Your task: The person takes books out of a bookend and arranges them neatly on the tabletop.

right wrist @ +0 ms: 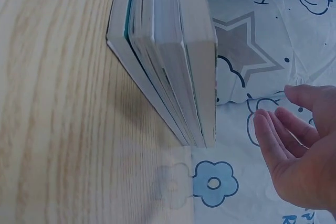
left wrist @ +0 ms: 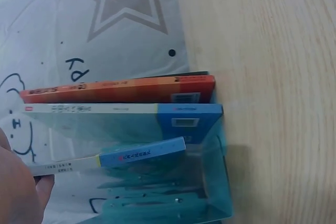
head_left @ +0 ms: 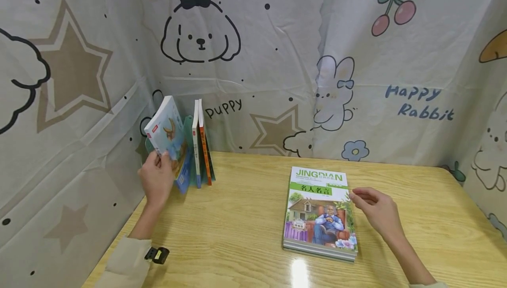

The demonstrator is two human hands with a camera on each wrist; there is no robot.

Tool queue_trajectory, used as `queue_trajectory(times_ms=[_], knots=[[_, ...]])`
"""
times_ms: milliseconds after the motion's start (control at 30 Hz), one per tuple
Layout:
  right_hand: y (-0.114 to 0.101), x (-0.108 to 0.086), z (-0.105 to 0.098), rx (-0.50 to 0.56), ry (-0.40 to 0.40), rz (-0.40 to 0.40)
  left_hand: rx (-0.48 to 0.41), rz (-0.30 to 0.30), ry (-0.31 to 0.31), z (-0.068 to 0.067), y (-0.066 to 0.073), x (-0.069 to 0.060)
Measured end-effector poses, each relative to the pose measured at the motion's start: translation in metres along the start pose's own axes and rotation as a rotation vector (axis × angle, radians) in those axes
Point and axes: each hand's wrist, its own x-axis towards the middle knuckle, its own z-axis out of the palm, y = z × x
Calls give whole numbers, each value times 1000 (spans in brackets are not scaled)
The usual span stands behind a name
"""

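Note:
My left hand (head_left: 157, 180) pinches a thin blue-covered book (head_left: 170, 125) by its spine edge. In the left wrist view that book's spine (left wrist: 142, 151) is white and blue, and it slants over the teal book holder (left wrist: 218, 182). Beside it in the holder stand a book with a white and blue spine (head_left: 196, 151) and one with an orange spine (head_left: 205, 151). My right hand (head_left: 378, 211), its fingers loosely bent and holding nothing, is just off the right side of a stack of books (head_left: 317, 217). The top cover shows a seated man before a house.
Wood-grain table (head_left: 245, 217) lies between the holder and the stack. A printed cloth (head_left: 253, 68) hangs behind and along both sides, close against the holder on the left. A black strap with a buckle (head_left: 157, 255) is at the left sleeve.

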Motion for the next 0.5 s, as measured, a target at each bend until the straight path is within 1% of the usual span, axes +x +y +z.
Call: queue_trajectory(times_ms=[167, 300, 500], knots=[[0, 0, 1, -17, 22, -27, -26, 58, 40, -9, 7, 0], [-1, 0, 1, -9, 34, -31, -47, 104, 74, -16, 18, 0], [-1, -1, 1, 7, 34, -35, -71, 152, 85, -21, 35, -2]])
